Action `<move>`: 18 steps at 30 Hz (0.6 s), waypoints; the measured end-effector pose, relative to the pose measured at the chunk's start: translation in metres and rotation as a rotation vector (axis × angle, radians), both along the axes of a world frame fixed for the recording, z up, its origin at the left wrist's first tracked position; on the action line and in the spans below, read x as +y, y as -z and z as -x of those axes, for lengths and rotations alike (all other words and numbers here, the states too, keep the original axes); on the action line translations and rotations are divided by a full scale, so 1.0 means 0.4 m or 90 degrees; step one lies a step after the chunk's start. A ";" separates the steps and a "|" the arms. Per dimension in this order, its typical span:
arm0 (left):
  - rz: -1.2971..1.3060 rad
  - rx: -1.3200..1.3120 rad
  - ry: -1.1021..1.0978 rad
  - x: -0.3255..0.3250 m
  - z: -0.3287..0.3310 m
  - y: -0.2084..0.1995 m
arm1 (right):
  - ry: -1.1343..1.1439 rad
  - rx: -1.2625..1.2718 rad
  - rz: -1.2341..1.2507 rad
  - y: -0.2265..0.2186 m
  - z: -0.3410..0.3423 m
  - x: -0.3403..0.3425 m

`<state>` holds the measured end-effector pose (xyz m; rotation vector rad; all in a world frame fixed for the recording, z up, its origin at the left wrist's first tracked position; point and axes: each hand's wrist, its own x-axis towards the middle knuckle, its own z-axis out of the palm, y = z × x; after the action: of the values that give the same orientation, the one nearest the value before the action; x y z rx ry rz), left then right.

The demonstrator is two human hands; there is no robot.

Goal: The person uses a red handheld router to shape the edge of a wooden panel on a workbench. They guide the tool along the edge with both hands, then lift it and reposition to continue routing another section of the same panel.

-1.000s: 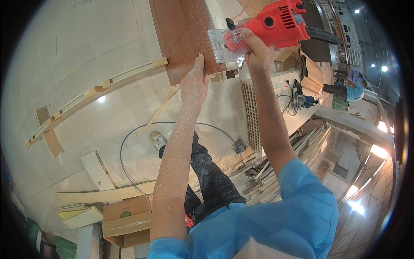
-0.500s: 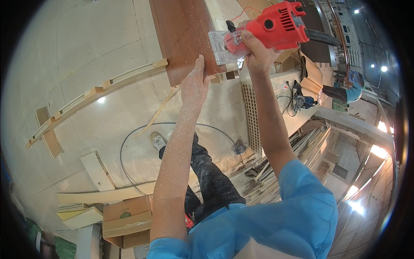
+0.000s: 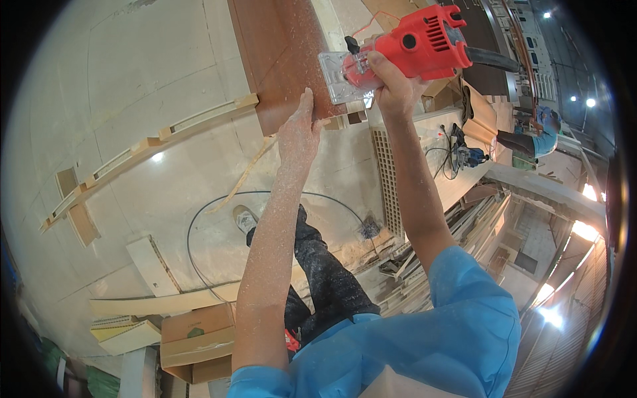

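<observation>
Blue sleeves point(image 3: 424, 345) fill the lower edge, both forearms dusted with sawdust and reaching up and away. Below them a dark trouser leg and a shoe point(image 3: 244, 217) stand on the pale floor point(image 3: 133, 79), ringed by a thin black cable point(image 3: 199, 225). Farther out the left hand point(image 3: 296, 132) lies flat, fingers pressed together, on the near end of a brown wooden panel point(image 3: 279, 53) — just beside the tool's clear base plate. The right hand point(image 3: 391, 89) is wrapped tight around a red trim router point(image 3: 415, 48), which sits at the panel's right edge. Beyond, another person in blue point(image 3: 541, 136) bends over near the far wall.
</observation>
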<state>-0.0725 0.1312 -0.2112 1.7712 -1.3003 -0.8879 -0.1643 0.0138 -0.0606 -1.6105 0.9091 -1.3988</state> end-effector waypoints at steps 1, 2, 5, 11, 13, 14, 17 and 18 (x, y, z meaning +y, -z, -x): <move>0.004 0.001 -0.002 0.000 0.000 -0.001 | 0.003 0.003 0.004 -0.001 -0.001 0.000; 0.008 0.001 -0.004 0.000 0.000 -0.001 | 0.008 0.005 0.010 -0.001 -0.002 0.000; -0.002 -0.002 -0.003 0.000 0.001 -0.003 | 0.001 0.011 0.021 -0.005 -0.003 0.001; -0.042 0.011 0.039 -0.002 -0.006 -0.010 | -0.009 0.012 0.010 -0.014 -0.006 0.008; -0.031 0.015 0.030 -0.001 -0.008 -0.012 | -0.003 0.017 0.014 -0.016 -0.006 0.011; -0.032 0.019 0.030 -0.001 -0.008 -0.013 | 0.000 0.019 0.017 -0.017 -0.006 0.012; -0.023 0.029 0.021 0.001 -0.005 -0.013 | -0.002 0.002 0.002 -0.017 -0.007 0.015; -0.022 0.024 0.012 0.000 -0.003 -0.012 | 0.000 -0.002 -0.002 -0.016 -0.007 0.015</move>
<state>-0.0712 0.1314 -0.2064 1.7626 -1.2876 -0.9548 -0.1615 0.0196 -0.0542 -1.6061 0.9086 -1.3993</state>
